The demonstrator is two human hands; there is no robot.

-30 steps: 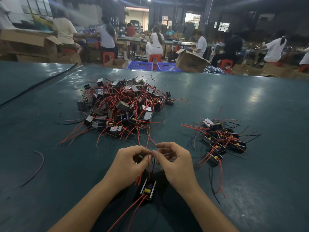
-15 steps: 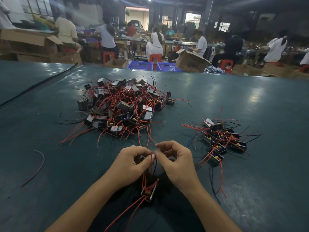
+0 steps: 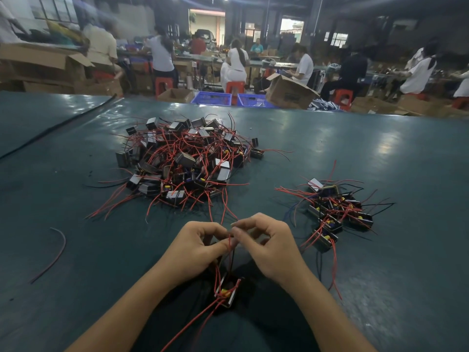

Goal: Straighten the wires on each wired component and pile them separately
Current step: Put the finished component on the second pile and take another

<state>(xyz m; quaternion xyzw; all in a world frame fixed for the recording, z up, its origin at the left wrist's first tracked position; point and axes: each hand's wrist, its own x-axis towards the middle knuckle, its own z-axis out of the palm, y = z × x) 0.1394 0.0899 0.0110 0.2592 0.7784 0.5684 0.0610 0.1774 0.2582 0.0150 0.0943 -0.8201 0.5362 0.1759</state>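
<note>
Hands at work: two, left hand (image 3: 195, 247) and right hand (image 3: 269, 247).
Wired component (image 3: 228, 292) at the hands: one.
Piles on the table (image 3: 380, 153): two.
Large pile (image 3: 182, 161): well over twenty components, too tangled for an exact count.
Small pile (image 3: 335, 212): six or seven components could be made out.
Loose red wire (image 3: 54, 252) lying alone: one.
Black cable (image 3: 63, 125) across the far left corner: one.
Blue crates (image 3: 212, 97) beyond the table edge: two.
Red stools (image 3: 162, 85): at least three.
Open cardboard boxes (image 3: 289, 94): several, no firm number.
People in the background (image 3: 236, 62): roughly ten, some blurred.
</note>
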